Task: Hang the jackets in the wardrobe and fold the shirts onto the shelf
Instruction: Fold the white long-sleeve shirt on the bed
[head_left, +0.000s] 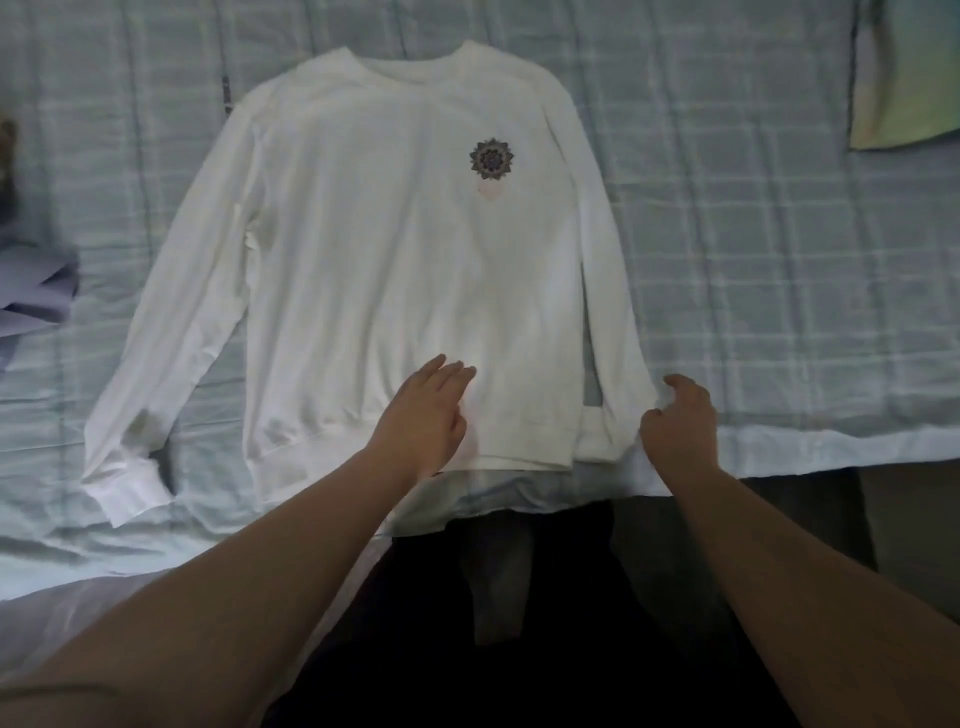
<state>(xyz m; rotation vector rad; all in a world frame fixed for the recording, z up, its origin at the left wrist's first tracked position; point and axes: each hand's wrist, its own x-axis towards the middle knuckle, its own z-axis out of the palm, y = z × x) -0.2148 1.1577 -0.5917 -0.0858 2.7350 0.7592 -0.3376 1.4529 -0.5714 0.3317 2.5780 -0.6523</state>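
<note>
Left hand (421, 415) flat, fingers apart, on the white sweatshirt (395, 249) — right hand (680, 421) pinches the sleeve cuff (623, 426); I'd fold it straight across.

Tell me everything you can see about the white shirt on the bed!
The white shirt is long-sleeved, with a round neck, ribbed cuffs and hem, and a small dark flower-like print on the chest. It looks like soft, thick cotton. It lies flat, front up, on the checked bedspread, neck away from the person, not yet folded. One sleeve is spread out to the side; the other runs beside the body. The left hand rests flat near the hem, and the right hand pinches the other sleeve's cuff.
</note>
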